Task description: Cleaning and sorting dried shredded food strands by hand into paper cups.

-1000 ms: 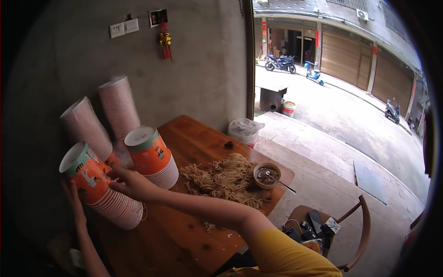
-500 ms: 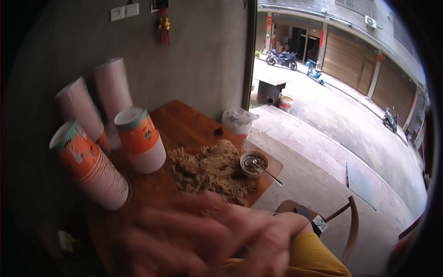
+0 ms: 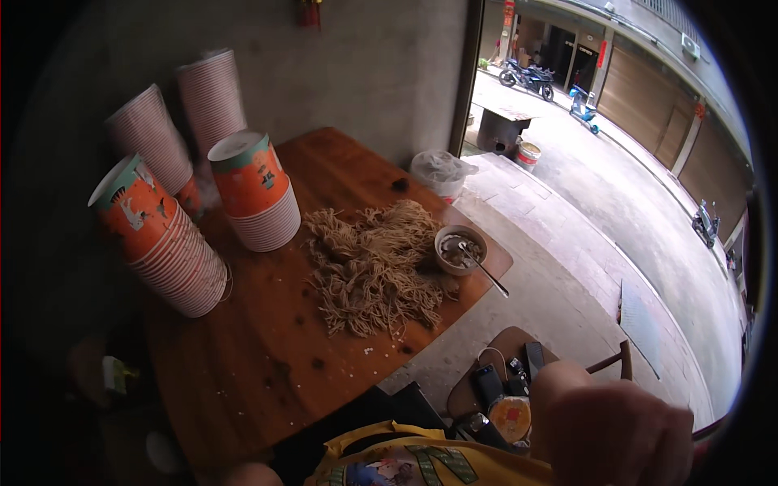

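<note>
My right hand is low on the right, beside the loaded chair seat. Its back and knuckles face up with the fingers curled under, so anything inside them is hidden. At the lower edge a small patch of skin shows, perhaps part of my left hand; no fingers can be made out there. A spread heap of thin tan noodle-like strands lies on the wooden table, apart from both hands. By the heap's right end stands a small bowl with a metal spoon leaning out over its rim.
Orange-and-green patterned paper cups stand in tall stacks on the left. A bag-lined white bucket is past the table's far corner. On the chair seat lie a black phone and a round yellow package. A wall borders the table's back.
Both hands were blurred together in front of the table; now the right is at the lower right and the left has nearly left the picture. The view has tipped downward, revealing the chair seat.
</note>
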A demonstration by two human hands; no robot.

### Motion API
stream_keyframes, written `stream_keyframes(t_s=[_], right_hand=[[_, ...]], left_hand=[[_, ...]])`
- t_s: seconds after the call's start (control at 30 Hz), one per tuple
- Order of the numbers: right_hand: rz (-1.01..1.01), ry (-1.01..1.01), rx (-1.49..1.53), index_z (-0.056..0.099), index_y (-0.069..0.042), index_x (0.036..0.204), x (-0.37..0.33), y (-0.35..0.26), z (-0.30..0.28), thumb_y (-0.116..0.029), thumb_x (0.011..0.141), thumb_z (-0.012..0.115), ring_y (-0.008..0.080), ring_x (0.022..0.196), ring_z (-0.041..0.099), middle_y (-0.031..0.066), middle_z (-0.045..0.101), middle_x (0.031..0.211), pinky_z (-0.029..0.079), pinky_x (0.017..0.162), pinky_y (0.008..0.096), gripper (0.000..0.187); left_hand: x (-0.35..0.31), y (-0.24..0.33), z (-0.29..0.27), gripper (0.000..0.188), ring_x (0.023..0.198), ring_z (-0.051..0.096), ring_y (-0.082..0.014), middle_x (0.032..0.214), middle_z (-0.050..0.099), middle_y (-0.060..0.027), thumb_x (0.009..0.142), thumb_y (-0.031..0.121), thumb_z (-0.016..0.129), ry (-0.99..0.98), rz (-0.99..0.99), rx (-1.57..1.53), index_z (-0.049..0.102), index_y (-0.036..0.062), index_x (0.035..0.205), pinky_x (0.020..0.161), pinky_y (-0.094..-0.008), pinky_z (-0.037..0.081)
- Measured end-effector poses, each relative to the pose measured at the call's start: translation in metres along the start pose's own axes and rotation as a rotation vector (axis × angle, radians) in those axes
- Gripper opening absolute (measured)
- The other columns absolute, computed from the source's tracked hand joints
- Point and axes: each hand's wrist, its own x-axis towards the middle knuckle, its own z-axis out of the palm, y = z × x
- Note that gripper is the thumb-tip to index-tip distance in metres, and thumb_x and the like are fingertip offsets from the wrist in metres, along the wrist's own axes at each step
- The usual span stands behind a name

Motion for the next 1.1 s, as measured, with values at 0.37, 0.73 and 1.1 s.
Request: stream_keyframes(t_s=[0.37, 0.73, 1.1], right_hand=[[0.972, -0.540, -1.246, 0.052, -0.020, 0.134, -0.194, 0.053, -0.086, -0.042, 0.068, 0.082, 0.0321, 0.095, 0.058, 0.0122, 0.062, 0.104, 0.048, 0.078, 0.0453, 0.076], [1.204, -0.209, -1.012, 0.063, -0.008, 0.116, -0.257, 0.061, -0.104, -0.004, 0.085, 0.066, 0.0225, 0.075, 0.067, 0.0063, 0.069, 0.084, 0.054, 0.066, 0.0328, 0.032], [0.950, -0.378, -1.218, 0.064, -0.008, 0.105, -0.226, 0.070, -0.117, -0.005, 0.086, 0.065, 0.0206, 0.069, 0.068, 0.0069, 0.070, 0.079, 0.054, 0.060, 0.0319, 0.019]], left_hand=[[-0.111, 0.084, -0.062, 0.040, 0.104, 0.058, -0.0314, 0.110, 0.060, -0.0138, 0.098, 0.041, 0.044, 0.163, -0.821, 0.669, 0.055, 0.0105, 0.121, 0.097, -0.0464, 0.038], [-0.131, -0.037, -0.082, 0.029, 0.091, 0.063, -0.0243, 0.098, 0.064, -0.0163, 0.098, 0.024, 0.047, 0.332, -1.229, 0.702, 0.059, -0.0015, 0.104, 0.082, -0.0339, 0.049], [-0.152, -0.164, -0.111, 0.034, 0.093, 0.061, -0.0147, 0.106, 0.062, -0.0108, 0.100, 0.015, 0.049, 0.375, -1.589, 0.591, 0.050, -0.0024, 0.129, 0.080, -0.0271, 0.051]])
